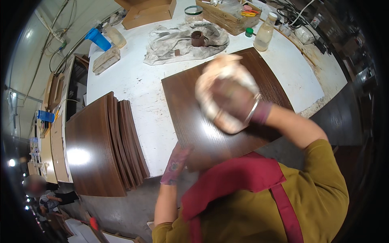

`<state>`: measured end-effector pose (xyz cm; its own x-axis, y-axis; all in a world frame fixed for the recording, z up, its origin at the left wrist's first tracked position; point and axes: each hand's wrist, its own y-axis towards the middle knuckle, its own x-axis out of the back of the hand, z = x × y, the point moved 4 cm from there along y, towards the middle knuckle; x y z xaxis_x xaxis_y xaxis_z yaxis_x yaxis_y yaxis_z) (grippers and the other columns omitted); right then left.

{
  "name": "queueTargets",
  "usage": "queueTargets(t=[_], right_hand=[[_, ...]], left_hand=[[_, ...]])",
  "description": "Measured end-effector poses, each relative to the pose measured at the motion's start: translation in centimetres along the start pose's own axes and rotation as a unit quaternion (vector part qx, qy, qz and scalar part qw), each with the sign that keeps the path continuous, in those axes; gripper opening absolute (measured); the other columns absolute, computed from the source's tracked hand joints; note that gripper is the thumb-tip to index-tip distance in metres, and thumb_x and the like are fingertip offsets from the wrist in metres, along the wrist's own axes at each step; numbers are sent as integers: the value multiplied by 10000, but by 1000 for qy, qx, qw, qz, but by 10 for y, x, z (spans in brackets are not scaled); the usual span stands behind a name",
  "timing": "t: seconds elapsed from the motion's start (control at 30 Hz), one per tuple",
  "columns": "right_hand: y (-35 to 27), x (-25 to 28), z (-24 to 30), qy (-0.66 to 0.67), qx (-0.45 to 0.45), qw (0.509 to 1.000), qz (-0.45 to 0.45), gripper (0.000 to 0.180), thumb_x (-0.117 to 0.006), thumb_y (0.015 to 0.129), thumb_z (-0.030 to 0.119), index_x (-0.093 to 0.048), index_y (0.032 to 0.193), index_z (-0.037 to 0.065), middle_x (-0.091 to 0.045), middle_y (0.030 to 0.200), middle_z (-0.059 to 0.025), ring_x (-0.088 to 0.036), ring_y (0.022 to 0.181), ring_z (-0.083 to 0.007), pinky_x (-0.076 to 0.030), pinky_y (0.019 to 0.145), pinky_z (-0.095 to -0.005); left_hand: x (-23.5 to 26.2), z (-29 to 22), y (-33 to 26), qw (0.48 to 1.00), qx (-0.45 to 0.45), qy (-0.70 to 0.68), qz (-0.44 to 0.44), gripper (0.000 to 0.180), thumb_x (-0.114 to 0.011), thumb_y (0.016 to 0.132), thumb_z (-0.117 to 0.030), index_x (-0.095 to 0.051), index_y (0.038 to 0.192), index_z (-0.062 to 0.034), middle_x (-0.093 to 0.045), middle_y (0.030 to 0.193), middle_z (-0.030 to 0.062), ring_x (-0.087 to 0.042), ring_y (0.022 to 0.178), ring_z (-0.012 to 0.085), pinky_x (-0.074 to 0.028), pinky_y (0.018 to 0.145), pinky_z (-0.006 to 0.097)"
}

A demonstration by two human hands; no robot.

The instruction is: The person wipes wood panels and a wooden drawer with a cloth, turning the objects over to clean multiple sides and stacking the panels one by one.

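A dark brown wood-grain panel (pixel 184 97) lies on the white table in front of me, its near end reaching past the table's edge. My right hand (pixel 233 97), in a dark glove and blurred by motion, presses a bunched whitish cloth (pixel 231 123) onto the panel's top. At the panel's near left edge, my left hand (pixel 178 160) in a patterned purple glove holds the side near the corner. Some of its fingers are hidden.
Left stands a leaning stack of similar brown panels (pixel 91 150). Farther back are a stained rag (pixel 162 46) with a small brown pot (pixel 197 39), a block (pixel 106 60), a blue cup (pixel 98 39), a bottle (pixel 264 34), a cardboard box (pixel 148 14) and a wooden crate (pixel 231 20). A person (pixel 50 198) is far left.
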<state>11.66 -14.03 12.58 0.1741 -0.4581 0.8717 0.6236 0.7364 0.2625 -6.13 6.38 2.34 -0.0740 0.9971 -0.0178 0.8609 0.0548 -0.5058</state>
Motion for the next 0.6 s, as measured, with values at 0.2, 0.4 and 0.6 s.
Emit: queueTargets(t=[0.2, 0.4, 0.6], right_hand=[[39, -86, 44, -70, 70, 994, 45, 338, -584, 827, 293, -618, 1149, 196, -614, 911, -69, -611, 820, -257, -475, 682, -434], [118, -79, -64, -139, -87, 982, -91, 190, -590, 780, 274, -662, 862, 119, -641, 825, -124, -633, 803, -307, -509, 720, -444], [92, -106, 70, -73, 102, 990, -71, 190, -545, 843, 217, -674, 909, 94, -660, 822, -114, -665, 791, -269, -534, 745, -392]], left_hand=[[-6, -5, -6, 996, -81, -33, 18, 551, -589, 899, -256, -443, 1339, 41, -545, 1254, 112, -517, 1130, 204, -402, 988, 328], [-14, -13, -9, 996, -88, -35, -3, 494, -577, 913, -223, -462, 1321, 31, -562, 1221, 126, -525, 1107, 219, -417, 968, 349], [-22, 0, -19, 984, -44, -158, -73, 453, -562, 929, -243, -472, 1276, 34, -565, 1178, 136, -539, 1087, 225, -442, 936, 350]])
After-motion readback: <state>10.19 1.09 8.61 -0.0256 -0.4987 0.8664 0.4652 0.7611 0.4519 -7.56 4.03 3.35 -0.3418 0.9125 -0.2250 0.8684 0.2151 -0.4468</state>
